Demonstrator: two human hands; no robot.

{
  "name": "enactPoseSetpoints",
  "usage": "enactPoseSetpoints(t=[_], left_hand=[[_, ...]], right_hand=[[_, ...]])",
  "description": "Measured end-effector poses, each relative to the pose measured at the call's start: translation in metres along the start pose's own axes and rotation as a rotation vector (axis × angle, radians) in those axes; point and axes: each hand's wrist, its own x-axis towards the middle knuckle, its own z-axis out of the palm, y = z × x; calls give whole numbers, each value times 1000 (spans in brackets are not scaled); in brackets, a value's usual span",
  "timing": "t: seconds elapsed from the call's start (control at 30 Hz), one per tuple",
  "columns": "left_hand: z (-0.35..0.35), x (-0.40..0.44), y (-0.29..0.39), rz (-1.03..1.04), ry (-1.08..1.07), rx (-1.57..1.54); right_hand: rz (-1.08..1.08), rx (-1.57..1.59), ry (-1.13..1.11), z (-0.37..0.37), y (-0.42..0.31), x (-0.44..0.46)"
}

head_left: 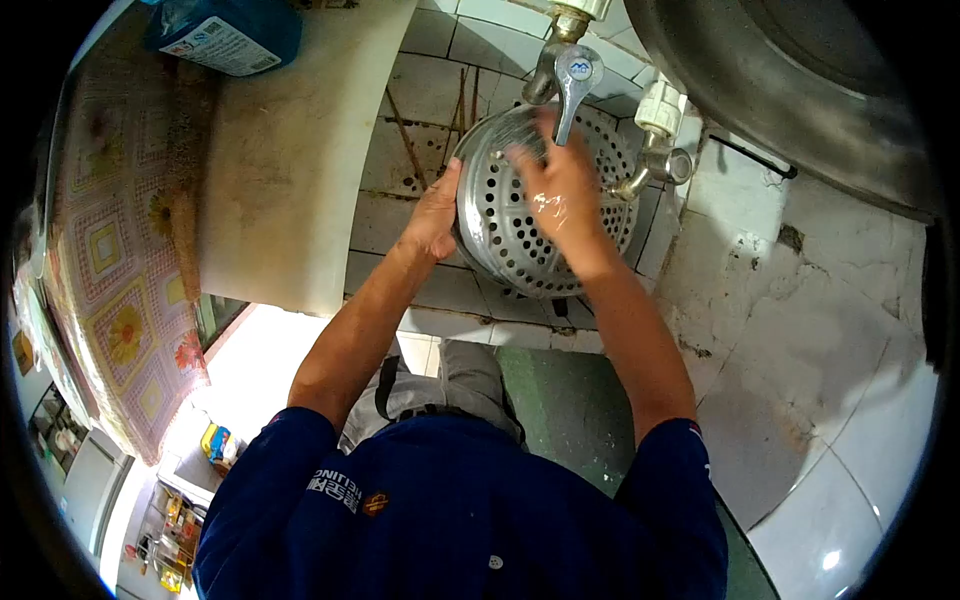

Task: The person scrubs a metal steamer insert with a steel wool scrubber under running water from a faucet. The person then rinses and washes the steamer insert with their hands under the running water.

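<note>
A round metal steamer tray (515, 235) with many holes is tilted beneath a tap (575, 75) in the tiled sink. My left hand (437, 212) grips its left rim, thumb along the edge. Over the tray's perforated face lies my right hand (562, 195), wet and shiny. Its fingers are smeared by motion, so whether they hold anything is hidden. Running water (515, 135) appears as a blurred, glassy patch on the tray's upper left, beside the right fingers.
A second tap (660, 165) juts out at the tray's right. A large metal pan (800, 110) stands at the upper right. To the left are a pale board (290, 170), a blue bottle (225, 40) and a patterned cloth (125, 280). Thin sticks (405, 140) lean inside the sink.
</note>
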Motion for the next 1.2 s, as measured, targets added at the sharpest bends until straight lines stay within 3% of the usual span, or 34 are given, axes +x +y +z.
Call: enactPoseSetpoints(t=[0.07,0.1,0.17,0.2,0.23,0.27,0.33,0.4,0.5,0.57,0.63,0.7,0.73,0.83,0.9,0.97,1.03,1.1,1.2], left_hand=[[6,-8,4,-33,35,-29],[7,-10,6,-42,48,-40],[6,-7,3,3,4,-52],[0,-2,-1,15,7,-33],[2,-2,0,29,9,-14],[1,-5,2,-37,-14,-83],[0,-6,-1,-49,-6,-70],[-1,-3,4,-27,0,-64],[1,-3,4,-42,86,26],[0,-2,0,-67,107,19],[-9,4,-4,35,-42,-65],[-9,5,-2,30,-8,-48],[-9,9,0,27,39,-17],[3,5,3,27,80,-14],[-7,7,-5,96,24,-35],[-20,10,-12,166,-51,-55],[-3,7,-2,57,119,14],[10,-4,6,52,160,60],[2,2,5,63,161,98]], right_hand=[[-208,-72,-91,-10,-15,-4],[0,-41,-7,-6,5,9],[637,244,-44,-20,5,29],[404,227,-13,-13,-5,18],[23,132,6,-1,-10,2],[27,129,3,1,-10,-5],[-210,-108,-56,-9,-27,-13],[227,236,6,0,38,18],[474,524,36,-11,23,16],[-55,115,-150,-12,-23,-10],[-196,15,-334,-13,-26,-11],[110,71,26,3,26,11],[285,342,77,6,58,25],[319,254,14,0,5,9],[-429,102,-61,-10,-42,-16],[-477,-59,-50,-9,-31,-15],[268,160,-96,-16,-3,13],[416,296,35,7,50,31],[-144,100,-97,-7,-30,-19]])
